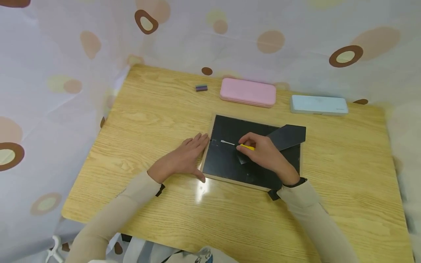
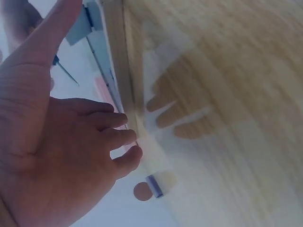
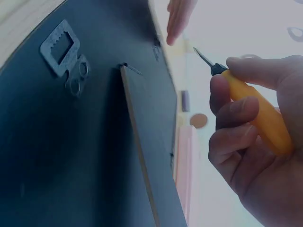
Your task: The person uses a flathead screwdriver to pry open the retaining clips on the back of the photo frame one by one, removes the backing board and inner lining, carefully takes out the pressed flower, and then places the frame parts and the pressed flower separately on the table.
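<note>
A picture frame (image 1: 227,160) lies back side up on the table, its black backing edged in light wood. Across it the black easel stand (image 1: 289,136) stands partly raised; a toothed metal hanger (image 3: 61,49) shows on the backing in the right wrist view. My right hand (image 1: 264,151) holds a screwdriver (image 3: 262,116) by its yellow handle, thumb and fingers curled round it, the thin metal tip pointing left above the backing. My left hand (image 1: 184,157) is spread beside the frame's left edge, fingertips right at the wood and thumb near the lower corner.
Behind the frame lie a pink case (image 1: 248,92), a pale blue case (image 1: 319,105) and a small dark striped block (image 1: 201,88). The wooden table (image 1: 131,120) is bordered by a spotted white curtain (image 1: 184,40) at the back and sides.
</note>
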A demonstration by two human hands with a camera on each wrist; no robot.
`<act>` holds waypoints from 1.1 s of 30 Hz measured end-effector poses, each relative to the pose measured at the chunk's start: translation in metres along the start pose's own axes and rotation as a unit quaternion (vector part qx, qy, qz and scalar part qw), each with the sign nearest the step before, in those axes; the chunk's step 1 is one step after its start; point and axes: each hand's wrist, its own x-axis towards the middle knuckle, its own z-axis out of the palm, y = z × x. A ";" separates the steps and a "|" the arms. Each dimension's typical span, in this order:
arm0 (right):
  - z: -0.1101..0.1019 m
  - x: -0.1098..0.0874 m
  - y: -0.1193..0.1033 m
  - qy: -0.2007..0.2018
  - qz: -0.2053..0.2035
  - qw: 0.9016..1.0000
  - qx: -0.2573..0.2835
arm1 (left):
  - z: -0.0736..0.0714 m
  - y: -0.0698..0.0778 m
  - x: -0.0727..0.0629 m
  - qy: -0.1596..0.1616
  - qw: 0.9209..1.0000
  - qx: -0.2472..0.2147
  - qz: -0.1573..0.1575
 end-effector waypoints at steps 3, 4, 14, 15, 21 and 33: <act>0.006 0.013 -0.003 -0.013 -0.009 1.000 -0.001 | 0.004 -0.004 0.002 0.006 1.000 -0.013 0.002; 0.008 0.018 -0.003 -0.017 -0.013 1.000 -0.003 | 0.005 -0.005 0.002 0.008 1.000 -0.017 0.002; 0.016 0.035 -0.005 -0.053 -0.008 0.998 -0.016 | 0.012 -0.012 0.000 0.014 0.999 -0.034 0.006; 0.017 0.035 -0.004 -0.054 -0.008 0.998 -0.016 | 0.012 -0.012 0.000 0.014 0.999 -0.033 0.006; 0.019 0.037 -0.004 -0.050 -0.005 0.999 -0.019 | 0.014 -0.014 0.000 0.016 0.999 -0.035 0.008; 0.023 0.043 -0.002 -0.062 0.012 0.998 -0.015 | 0.014 -0.016 0.001 0.013 0.999 -0.041 0.009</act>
